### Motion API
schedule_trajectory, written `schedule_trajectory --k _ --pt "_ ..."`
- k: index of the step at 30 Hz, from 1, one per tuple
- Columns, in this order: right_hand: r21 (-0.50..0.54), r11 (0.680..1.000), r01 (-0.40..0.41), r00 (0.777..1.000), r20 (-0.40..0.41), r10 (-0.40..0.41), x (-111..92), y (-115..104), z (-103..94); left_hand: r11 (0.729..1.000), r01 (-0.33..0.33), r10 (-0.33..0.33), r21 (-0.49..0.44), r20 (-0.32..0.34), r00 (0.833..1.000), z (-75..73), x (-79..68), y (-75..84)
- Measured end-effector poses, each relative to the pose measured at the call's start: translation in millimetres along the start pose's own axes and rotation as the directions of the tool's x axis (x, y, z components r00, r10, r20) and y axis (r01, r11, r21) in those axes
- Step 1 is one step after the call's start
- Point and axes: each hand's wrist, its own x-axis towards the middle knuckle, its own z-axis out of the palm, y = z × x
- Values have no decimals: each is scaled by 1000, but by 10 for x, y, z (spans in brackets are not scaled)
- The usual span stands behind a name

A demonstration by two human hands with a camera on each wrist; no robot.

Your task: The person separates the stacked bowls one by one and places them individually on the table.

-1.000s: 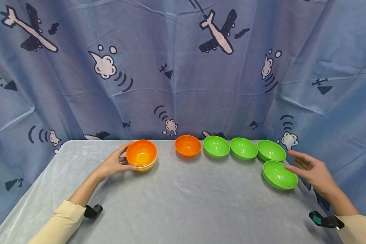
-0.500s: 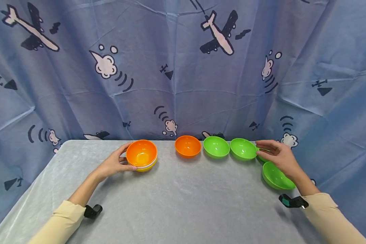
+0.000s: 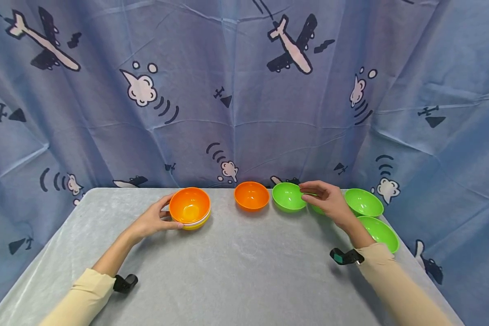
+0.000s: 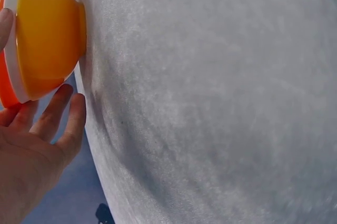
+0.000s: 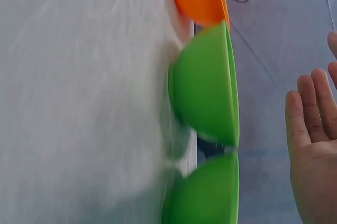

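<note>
My left hand (image 3: pixel 152 221) holds the side of a small stack of nested bowls (image 3: pixel 190 206) on the table's left half. The top bowl is orange, with a white rim and a yellow bowl (image 4: pixel 50 32) below it; thumb and fingers lie on opposite sides. My right hand (image 3: pixel 330 202), fingers extended, is over the row of green bowls. Its fingertips overlap the right rim of one green bowl (image 3: pixel 287 198) in the head view, and the hand mostly hides another green bowl (image 3: pixel 318 209). In the right wrist view the fingers (image 5: pixel 314 105) are apart from the bowls' rims.
A single orange bowl (image 3: pixel 251 197) stands left of the green row. At the right end are two more green bowls, one at the back (image 3: pixel 364 202) and one nearer (image 3: pixel 380 232), partly behind the sleeve. A blue patterned curtain (image 3: pixel 244 90) hangs behind the grey table (image 3: pixel 228 280).
My right hand has moved left along the green bowls, from the nearer right-hand bowl to over the row. My left hand stays at the stack. The bowls stand about where they were.
</note>
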Motion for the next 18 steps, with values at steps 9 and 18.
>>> schedule_trajectory --k 9,18 --pt "89 996 14 998 52 -18 203 -21 363 1000 6 -6 5 -4 1000 2 0 3" --pt "126 991 31 995 86 -42 353 -9 711 1000 16 -16 1 -5 1000 3 -7 -5"
